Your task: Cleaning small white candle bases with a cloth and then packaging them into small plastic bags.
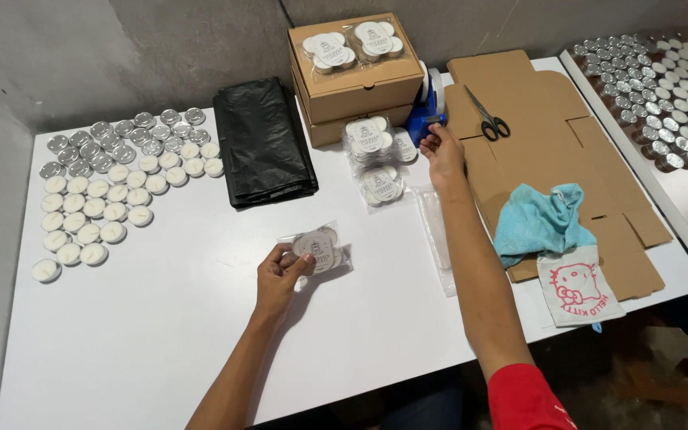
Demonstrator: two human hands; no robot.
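Observation:
My left hand [279,275] holds a clear packet of tealight candles [318,248] against the white table [161,342], fingers pinched on its left edge. My right hand [442,154] is stretched out to the blue tape dispenser [426,107], its fingers touching the tape end at the dispenser's front. Between my hands lie several filled candle packets [376,159] in a small pile. A stack of empty clear bags [438,239] lies beside my right forearm.
Loose tealights [113,183] cover the table's left side, next to folded black plastic bags [264,147]. Two stacked cardboard boxes [356,80] carry two packets. Flat cardboard [551,135] holds scissors [487,119], a blue cloth [539,223] and a small white pouch [579,287]. More tealights [662,95] fill a second table.

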